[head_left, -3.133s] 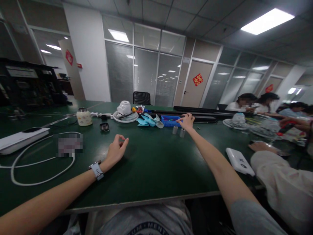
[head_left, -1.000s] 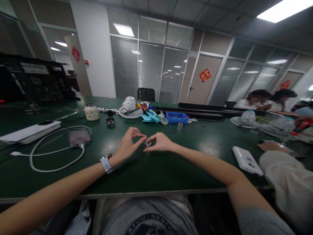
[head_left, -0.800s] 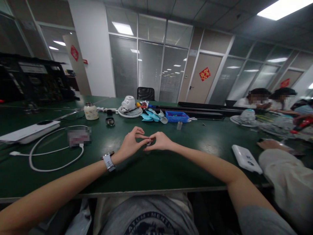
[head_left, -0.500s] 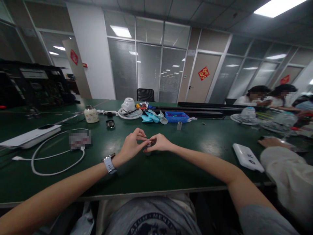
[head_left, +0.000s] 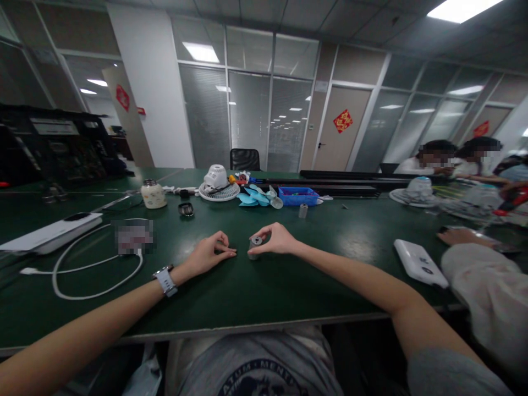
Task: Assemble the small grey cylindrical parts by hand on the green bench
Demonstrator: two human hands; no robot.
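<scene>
A small silver metal cylinder [head_left: 254,252] with a hole in its top stands upright on the green table [head_left: 231,302]. My right hand [head_left: 275,240] grips it from the right, thumb and forefinger around its sides. To its left, my left hand [head_left: 209,254] rests low over the table, apart from the cylinder. Its thumb is stretched out and its fingers are loosely bent, with nothing visible between them. A second, similar metal cylinder [head_left: 303,211] stands farther back, right of centre.
Behind my hands are light-blue fan blades [head_left: 258,196], a blue basket [head_left: 297,196] and a white fan part [head_left: 216,184]. A jar [head_left: 153,195], a black object [head_left: 186,209] and a white cable [head_left: 58,275] lie left. Rightward are a white box [head_left: 419,263] and a co-worker's sleeve [head_left: 482,286].
My hands were together around the small part. My left hand has drawn away leftward and down, while my right hand holds the cylinder, now in plain view on the table.
</scene>
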